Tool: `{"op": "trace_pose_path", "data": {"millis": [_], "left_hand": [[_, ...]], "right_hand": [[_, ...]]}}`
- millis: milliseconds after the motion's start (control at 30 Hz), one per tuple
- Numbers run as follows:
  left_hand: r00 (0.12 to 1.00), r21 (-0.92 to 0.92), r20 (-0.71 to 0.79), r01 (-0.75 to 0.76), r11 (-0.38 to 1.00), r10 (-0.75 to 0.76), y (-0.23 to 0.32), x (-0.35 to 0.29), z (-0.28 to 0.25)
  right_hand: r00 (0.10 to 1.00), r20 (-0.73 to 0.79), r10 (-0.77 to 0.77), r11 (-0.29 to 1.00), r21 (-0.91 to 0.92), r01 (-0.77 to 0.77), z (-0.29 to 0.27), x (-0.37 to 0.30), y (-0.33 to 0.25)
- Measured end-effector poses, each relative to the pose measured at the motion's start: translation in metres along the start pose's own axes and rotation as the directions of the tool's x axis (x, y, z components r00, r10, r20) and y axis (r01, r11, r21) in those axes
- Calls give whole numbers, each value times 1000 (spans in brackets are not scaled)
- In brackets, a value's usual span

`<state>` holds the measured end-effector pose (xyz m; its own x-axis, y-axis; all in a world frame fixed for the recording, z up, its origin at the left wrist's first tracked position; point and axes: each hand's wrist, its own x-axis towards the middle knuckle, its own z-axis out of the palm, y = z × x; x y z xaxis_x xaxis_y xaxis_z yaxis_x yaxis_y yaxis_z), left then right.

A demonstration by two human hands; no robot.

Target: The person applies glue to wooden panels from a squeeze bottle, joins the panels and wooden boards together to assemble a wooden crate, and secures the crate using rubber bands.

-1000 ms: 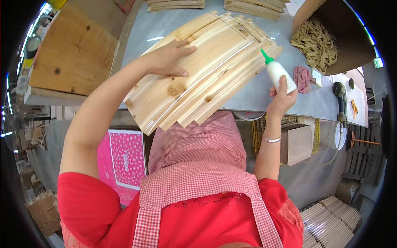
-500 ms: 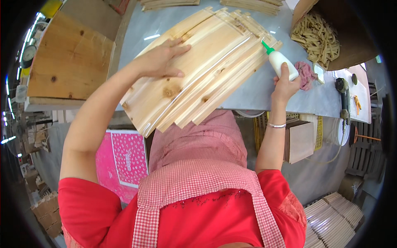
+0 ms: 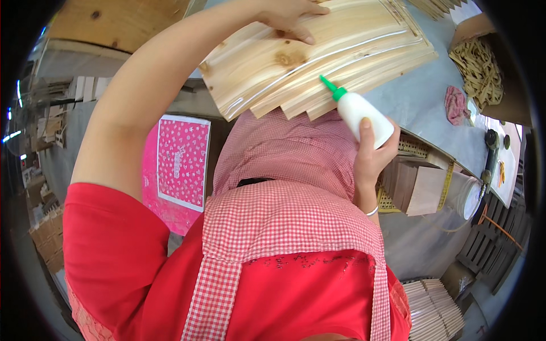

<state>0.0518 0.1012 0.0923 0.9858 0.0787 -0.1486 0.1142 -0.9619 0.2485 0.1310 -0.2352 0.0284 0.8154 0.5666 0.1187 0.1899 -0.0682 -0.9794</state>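
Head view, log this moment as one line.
left hand: pressing flat on fanned pale wooden slats | right hand: holding white glue bottle with green nozzle, tip at slats' near edge

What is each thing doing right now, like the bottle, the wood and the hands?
Glue bottle: tilted, green nozzle touching the wood, held in the right hand.
Wood boards: fanned stack on the table edge, a glue line along the top board.
Left hand: pressed flat on the boards.
Pink rag: crumpled on the table.
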Motion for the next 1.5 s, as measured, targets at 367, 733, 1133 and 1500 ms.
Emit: {"op": "trace_pose_path", "data": {"millis": [367,733,1133,1500], "left_hand": [[997,-62,51,68,996,-65,7,-3,-6],[991,-155,58,131,979,-123,10,0,-4],[978,-169,74,203,964,-193,22,-6,-10],[980,-158,67,196,968,-187,24,-8,-10]], "right_hand": [[974,225,-27,992,123,-1,26,-54,-17],[970,233,63,968,223,-117,11,-15,-1],[829,-547,113,979,203,0,-73,186,46],[837,-546,-15,999,23,33,-84,222,70]]}}
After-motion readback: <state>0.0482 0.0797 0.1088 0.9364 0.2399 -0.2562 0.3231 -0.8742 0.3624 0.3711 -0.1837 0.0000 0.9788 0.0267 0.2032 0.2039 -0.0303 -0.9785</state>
